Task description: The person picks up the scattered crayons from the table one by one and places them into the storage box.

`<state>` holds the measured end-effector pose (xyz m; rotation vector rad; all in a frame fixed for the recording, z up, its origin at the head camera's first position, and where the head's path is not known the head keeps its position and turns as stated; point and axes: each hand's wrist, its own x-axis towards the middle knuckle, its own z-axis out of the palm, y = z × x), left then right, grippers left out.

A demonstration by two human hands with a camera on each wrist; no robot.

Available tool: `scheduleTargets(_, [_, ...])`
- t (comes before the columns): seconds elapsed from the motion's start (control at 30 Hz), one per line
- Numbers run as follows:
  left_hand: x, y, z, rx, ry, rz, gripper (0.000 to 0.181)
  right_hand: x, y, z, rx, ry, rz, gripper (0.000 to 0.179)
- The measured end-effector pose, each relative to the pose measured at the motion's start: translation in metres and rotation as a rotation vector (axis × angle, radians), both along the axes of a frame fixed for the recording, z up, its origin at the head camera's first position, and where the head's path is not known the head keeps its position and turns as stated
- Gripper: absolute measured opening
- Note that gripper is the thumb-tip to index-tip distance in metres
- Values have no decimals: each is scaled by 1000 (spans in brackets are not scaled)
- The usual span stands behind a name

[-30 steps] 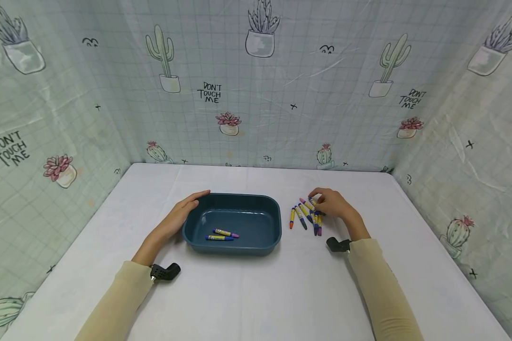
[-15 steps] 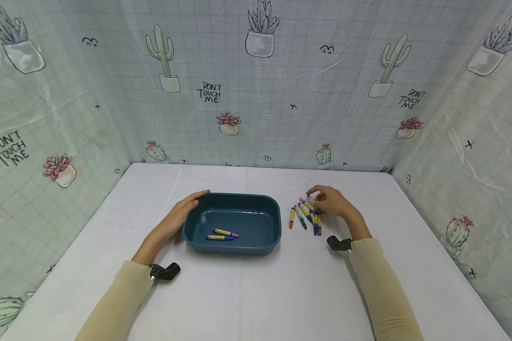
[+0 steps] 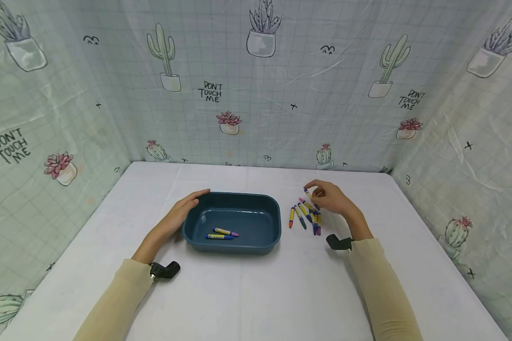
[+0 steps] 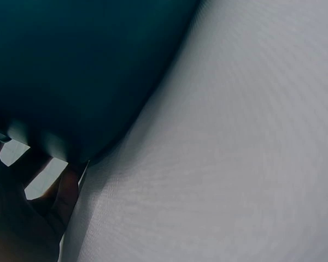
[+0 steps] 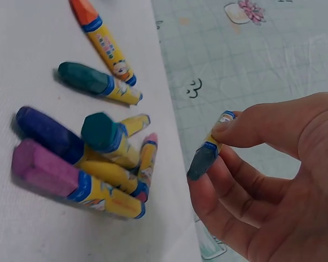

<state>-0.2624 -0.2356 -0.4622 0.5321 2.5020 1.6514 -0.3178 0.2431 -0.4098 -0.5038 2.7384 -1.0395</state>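
Observation:
My left hand [image 3: 180,214] lies along the left side of a dark teal tray [image 3: 256,218], its fingers stretched against the wall, which the left wrist view shows close up. Inside the tray are a purple crayon [image 3: 226,232] and a blue crayon [image 3: 219,237]. To the right, my right hand [image 3: 332,198] pinches a dark grey-blue crayon [image 5: 204,158] with a yellow wrapper, thumb on the wrapper and fingers behind. Just below that hand lies a loose pile with an orange crayon [image 5: 106,46], a dark green crayon [image 5: 85,79] and a magenta crayon [image 5: 46,169].
A white cloth [image 3: 247,293] covers the table. Patterned curtains [image 3: 260,109] with cactus drawings hang behind it and on both sides. Each wrist carries a black camera mount [image 3: 165,270]. The pile sits a short way right of the tray.
My right hand has risen slightly up and left from the pile, lifting the crayon between its fingers. The left hand and the tray stay in place.

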Motion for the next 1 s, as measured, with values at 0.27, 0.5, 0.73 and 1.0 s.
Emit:
scheduleTargets(0.27, [1, 0, 0, -3, 4, -3, 48, 5, -5, 11, -11, 37, -7, 41])
scheduleTargets(0.5, [0, 0, 0, -1, 4, -1, 48, 11, -10, 24, -12, 86, 9, 40])
scheduleTargets(0.73, [0, -1, -1, -7, 8, 3, 48, 14, -18, 29, 11, 118, 19, 39])
scheduleTargets(1.0, [0, -2, -1, -9, 13, -3, 48, 20, -25, 35, 9, 139, 41, 39])
